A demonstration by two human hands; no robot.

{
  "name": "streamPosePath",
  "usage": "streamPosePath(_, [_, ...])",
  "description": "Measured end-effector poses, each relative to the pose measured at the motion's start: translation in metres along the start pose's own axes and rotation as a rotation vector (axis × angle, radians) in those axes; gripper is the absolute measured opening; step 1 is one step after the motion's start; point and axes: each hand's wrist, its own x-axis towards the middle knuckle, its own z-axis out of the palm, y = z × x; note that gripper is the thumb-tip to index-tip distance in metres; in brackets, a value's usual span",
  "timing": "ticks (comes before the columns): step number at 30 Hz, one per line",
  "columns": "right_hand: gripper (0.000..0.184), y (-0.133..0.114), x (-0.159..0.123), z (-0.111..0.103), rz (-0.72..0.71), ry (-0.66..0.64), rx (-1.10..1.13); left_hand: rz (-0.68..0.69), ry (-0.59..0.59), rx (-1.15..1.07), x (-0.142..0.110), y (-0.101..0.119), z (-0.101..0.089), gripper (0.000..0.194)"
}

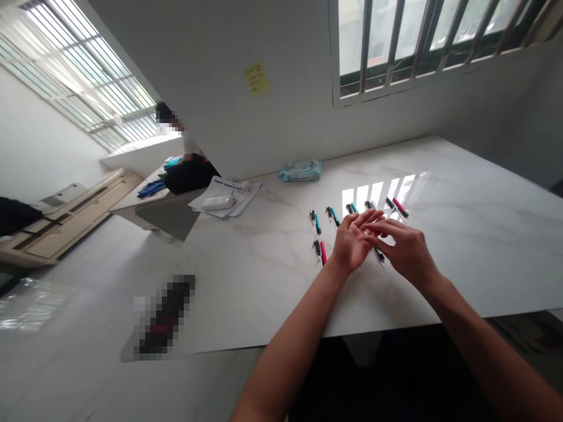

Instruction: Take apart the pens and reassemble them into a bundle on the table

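Hands (353, 243) (407, 249) above pen parts (318, 224); blue packet (300, 171) beyond, contents hidden

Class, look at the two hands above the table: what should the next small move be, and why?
Perhaps lift the right hand slightly: its fingers reach over the upturned left hand, so whether a small piece lies there cannot be told. Pen pieces lie on the table nearby.
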Motion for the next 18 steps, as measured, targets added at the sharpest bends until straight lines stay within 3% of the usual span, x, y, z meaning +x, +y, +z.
streamPosePath(3, [0.020,0.008,0.008,0.014,-0.004,-0.082,0.019,0.008,0.019,-0.014,-0.001,0.000,-0.002,0.040])
streamPosePath(7, [0.018,0.017,0.009,0.017,-0.034,-0.091,0.013,0.021,0.013,-0.058,-0.003,0.005,-0.002,0.043])
streamPosePath(14, [0.017,0.000,0.016,0.002,-0.007,-0.079,-0.041,0.060,0.011,-0.070,-0.007,0.015,0.007,0.043])
streamPosePath(18, [0.019,0.028,0.022,-0.018,0.098,0.036,0.153,0.249,0.080,0.065,-0.007,0.040,0.002,0.038])
